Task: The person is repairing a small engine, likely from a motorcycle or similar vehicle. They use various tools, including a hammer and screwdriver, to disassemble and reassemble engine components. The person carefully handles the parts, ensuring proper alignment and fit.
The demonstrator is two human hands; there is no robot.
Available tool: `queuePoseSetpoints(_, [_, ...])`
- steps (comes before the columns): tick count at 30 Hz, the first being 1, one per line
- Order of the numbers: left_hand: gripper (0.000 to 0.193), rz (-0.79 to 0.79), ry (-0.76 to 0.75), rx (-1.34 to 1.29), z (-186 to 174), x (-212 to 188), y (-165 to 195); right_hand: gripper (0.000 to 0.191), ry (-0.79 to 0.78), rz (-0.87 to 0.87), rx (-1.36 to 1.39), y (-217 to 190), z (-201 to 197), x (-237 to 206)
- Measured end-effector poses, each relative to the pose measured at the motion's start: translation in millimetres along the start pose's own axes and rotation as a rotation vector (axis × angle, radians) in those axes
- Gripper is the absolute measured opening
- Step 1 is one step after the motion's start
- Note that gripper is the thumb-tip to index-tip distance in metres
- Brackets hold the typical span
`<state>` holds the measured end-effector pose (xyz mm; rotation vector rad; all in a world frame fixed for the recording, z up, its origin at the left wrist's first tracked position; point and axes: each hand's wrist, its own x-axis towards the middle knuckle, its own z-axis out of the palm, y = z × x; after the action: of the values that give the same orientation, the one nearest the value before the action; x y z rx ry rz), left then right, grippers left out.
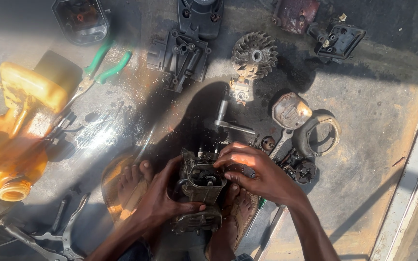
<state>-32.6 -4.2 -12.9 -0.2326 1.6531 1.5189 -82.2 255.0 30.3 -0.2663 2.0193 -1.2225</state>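
Engine block (pixel 201 186), a small grimy one stripped of its covers, stands between the person's two sandalled feet, which seem to brace it so it cannot slide on the concrete floor (pixel 373 121). The left hand (pixel 163 195) wraps round its left side, fingers and thumb closed on the casing, apparently to keep it upright and steady. The right hand (pixel 255 174) comes in from the right with its fingers curled narrow over the top of the block, fingertips pressed at something small there; whether it pinches a part I cannot tell. Just beyond the hands lies a T-shaped socket wrench (pixel 228 121), close by, and right of it a flat spanner (pixel 280 144) beside a rounded metal cover (pixel 290 110) and a ring-shaped housing (pixel 322 135). Farther off sit a finned flywheel (pixel 254 54) and a black plastic casing (pixel 180 58), spread apart as removed pieces would be. At far left lie green-handled pliers (pixel 103 67) next to a yellow fuel tank (pixel 20 125), and locking pliers (pixel 68 229) rest at the near left.
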Motion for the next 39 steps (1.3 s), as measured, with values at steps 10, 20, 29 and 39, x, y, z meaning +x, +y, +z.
queuePoseSetpoints(10, [0.127, 0.018, 0.048, -0.103, -9, 20, -23, 0.021, 0.492, 0.181, 0.239, 41, 34, -23])
queuePoseSetpoints(20, [0.113, -0.416, 0.159, -0.418, -10, 19, -10, 0.082, 0.172, 0.049, 0.298, 64, 71, -26])
queuePoseSetpoints(29, [0.097, -0.669, 0.025, -0.716, 2, 5, -5, 0.08, 0.255, 0.253, 0.162, 48, 90, -25])
queuePoseSetpoints(39, [0.098, -0.71, -0.061, -0.697, -2, 8, -14, 0.073, 0.261, 0.377, 0.122, 25, 84, -15])
